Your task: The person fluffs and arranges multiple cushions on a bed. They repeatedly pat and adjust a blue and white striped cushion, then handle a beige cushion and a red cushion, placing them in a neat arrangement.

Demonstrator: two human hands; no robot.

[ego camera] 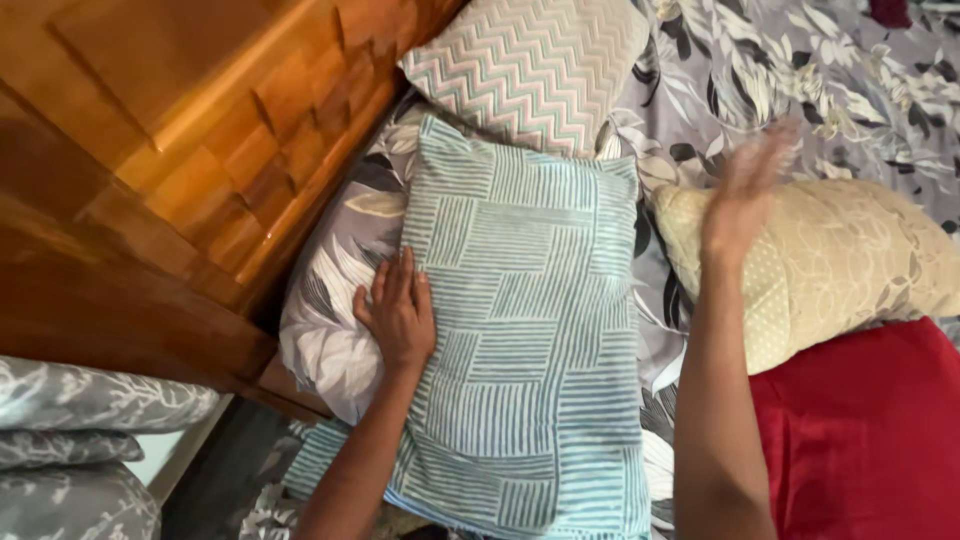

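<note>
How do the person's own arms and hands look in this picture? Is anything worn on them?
Both forearms are bare as far as the picture shows: no sleeves, no gloves. The left hand shows no ring, watch or bracelet. The right hand is blurred, so small things on its fingers cannot be told; its wrist and forearm look bare too.

Bare left hand, bare right hand; forearms unsleeved, no rings
</note>
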